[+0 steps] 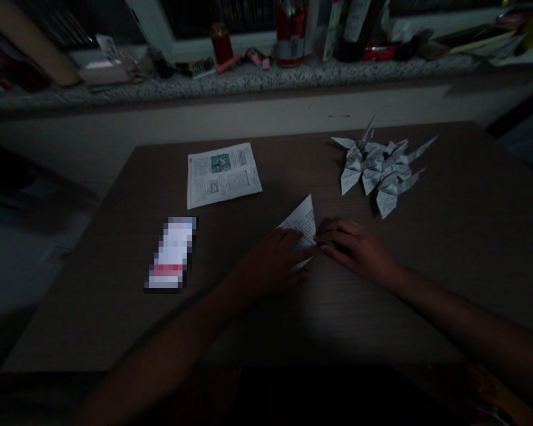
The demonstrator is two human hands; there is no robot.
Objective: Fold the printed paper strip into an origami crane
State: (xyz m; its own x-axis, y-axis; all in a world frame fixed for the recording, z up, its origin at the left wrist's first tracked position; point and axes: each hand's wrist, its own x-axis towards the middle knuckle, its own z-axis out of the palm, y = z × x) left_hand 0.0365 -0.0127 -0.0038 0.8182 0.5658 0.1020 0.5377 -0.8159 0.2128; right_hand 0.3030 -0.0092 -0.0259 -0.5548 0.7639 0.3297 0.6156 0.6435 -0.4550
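Note:
A printed sheet of paper (308,218), folded to a pointed shape, lies on the table in front of me. My left hand (278,257) rests on it with the fingers spread, covering much of its left and lower part. At the paper's right edge is my right hand (355,245), its fingers drawn together and touching or pinching that edge; the fingertips are too dark to make out fully. Behind the right hand sits a group of several folded paper cranes (375,165), made of the same kind of printed paper.
A flat printed sheet (222,177) lies toward the back left of the brown table (115,236). Nearer on the left is a phone (171,254) with a blurred, lit screen. Past the table, a stone windowsill (244,83) carries a jar (222,42), a red can (291,35) and a dark bottle (357,26).

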